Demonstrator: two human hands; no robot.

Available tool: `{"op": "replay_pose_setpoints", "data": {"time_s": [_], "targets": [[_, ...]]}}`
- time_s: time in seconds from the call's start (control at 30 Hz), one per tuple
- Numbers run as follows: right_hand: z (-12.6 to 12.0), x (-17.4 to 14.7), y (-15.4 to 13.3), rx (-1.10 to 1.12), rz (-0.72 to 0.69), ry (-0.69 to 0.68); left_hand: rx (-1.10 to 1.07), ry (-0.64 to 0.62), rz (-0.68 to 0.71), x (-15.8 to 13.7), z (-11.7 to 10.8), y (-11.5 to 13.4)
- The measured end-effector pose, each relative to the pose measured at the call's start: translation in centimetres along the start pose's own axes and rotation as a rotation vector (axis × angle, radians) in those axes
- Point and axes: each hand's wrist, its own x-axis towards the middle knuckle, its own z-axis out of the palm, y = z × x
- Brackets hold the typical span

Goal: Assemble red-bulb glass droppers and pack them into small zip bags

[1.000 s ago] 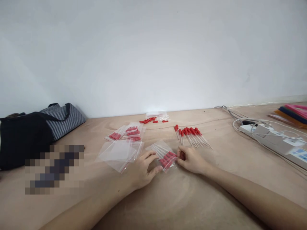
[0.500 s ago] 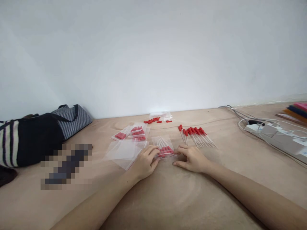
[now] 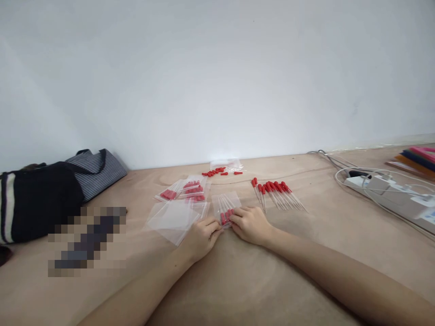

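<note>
A clear zip bag [image 3: 219, 201] lies flat in front of me, with several red-bulbed droppers [image 3: 223, 218] inside and their bulbs toward my body. My left hand [image 3: 203, 234] pinches the bag's near left corner between thumb and fingers. Curled over the near right part of the bag, my right hand [image 3: 250, 224] grips its near edge and hides some of the bulbs. Beyond my right hand lies a row of loose droppers [image 3: 277, 190], bulbs pointing away from me. Flat, unfilled zip bags [image 3: 171, 217] are spread beside my left hand.
Filled bags of droppers [image 3: 193, 190] lie at the left back. Loose red bulbs [image 3: 214, 172] and a bag of clear tubes [image 3: 234, 166] sit near the wall. A power strip [image 3: 390, 192] with cables is at right; a black bag [image 3: 44, 199] stands at left.
My right hand has moved left onto the near edge of the bag, covering some bulbs. My left hand has drawn slightly toward me, at the bag's corner.
</note>
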Motion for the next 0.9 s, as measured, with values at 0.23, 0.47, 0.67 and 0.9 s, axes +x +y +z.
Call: {"op": "replay_pose_setpoints", "data": {"time_s": [0.23, 0.47, 0.67, 0.9], "targets": [[0.0, -1.4, 1.7, 0.088, -0.021, 0.093, 0.041, -0.029, -0.004, 0.4, -0.5, 0.1], [-0.3, -3.5, 4.6, 0.024, -0.184, 0.174, 0.258, 0.036, 0.174, 0.5, -0.8, -0.4], [0.6, -2.5, 4.4, -0.246, -0.375, 0.304, 0.382, 0.04, 0.343, 1.0, 0.0, -1.6], [0.8, -2.1, 4.7, -0.271, -0.387, 0.324, 0.415, 0.042, 0.469, 1.4, -0.1, -2.9]]}}
